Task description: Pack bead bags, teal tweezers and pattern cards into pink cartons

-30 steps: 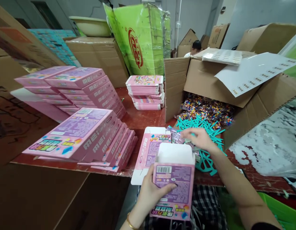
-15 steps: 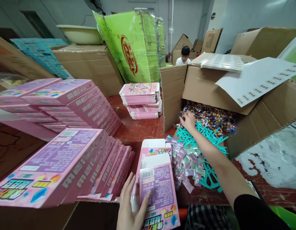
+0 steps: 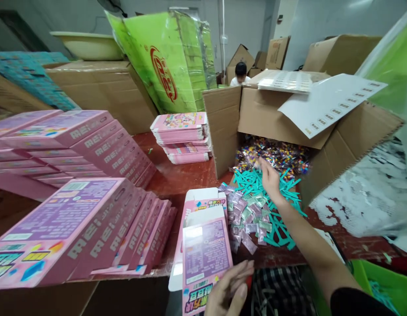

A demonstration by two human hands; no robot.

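My left hand rests at the lower right edge of an open pink and purple box, its fingers loosely spread. Under that box lies another pink box with its white flap raised. My right hand is over the near side of a pile of small colourful bead packets; its fingers are blurred and whether they hold a packet is unclear. Below it are turquoise sticks in a loose heap. Small lilac and green sachets lie between the sticks and the boxes.
Filled pink boxes are stacked on the left. Flat cartons sit at the middle back. An open cardboard box surrounds the packets, with a label sheet on top. A person is behind. A green bin stands lower right.
The view has shifted right. My left hand has moved from the box's left side to its lower right edge. My right hand has drawn back slightly from the bead packets.
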